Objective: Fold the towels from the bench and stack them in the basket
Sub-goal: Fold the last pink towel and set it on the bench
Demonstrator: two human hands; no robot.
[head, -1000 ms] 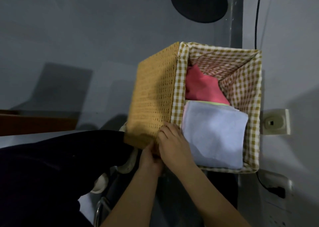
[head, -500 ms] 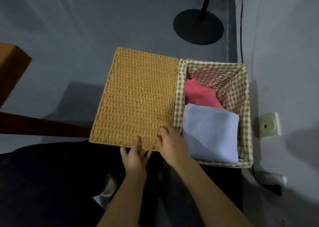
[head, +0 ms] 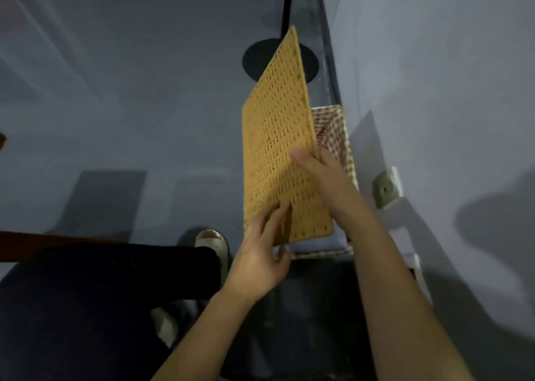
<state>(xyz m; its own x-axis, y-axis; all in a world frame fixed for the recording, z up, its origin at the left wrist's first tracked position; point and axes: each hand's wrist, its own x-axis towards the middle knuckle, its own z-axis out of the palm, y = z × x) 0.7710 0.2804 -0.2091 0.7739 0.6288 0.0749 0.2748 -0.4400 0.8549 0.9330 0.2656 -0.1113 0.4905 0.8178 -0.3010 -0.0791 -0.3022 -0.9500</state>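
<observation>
The woven yellow basket lid [head: 278, 149] stands swung up over the basket, hiding most of the inside. Only a strip of the basket's gingham lining [head: 335, 131] shows along its right side, plus a sliver of the pale blue folded towel [head: 312, 246] under the lid's near edge. My left hand [head: 260, 253] holds the lid's near corner, fingers on its outer face and thumb below the edge. My right hand [head: 321, 175] grips the lid's right edge, thumb on the woven face and fingers hidden behind it.
The basket sits on the floor against a grey wall [head: 434, 91] with a wall socket [head: 386, 188]. A black lamp base [head: 254, 59] and pole stand behind it. My dark trouser leg [head: 101, 294] and a shoe [head: 210, 243] are at lower left.
The lid, lying open flat to the left half a second ago, has swung up and over the basket. Both hands moved with it, and the pink and blue towels are now covered.
</observation>
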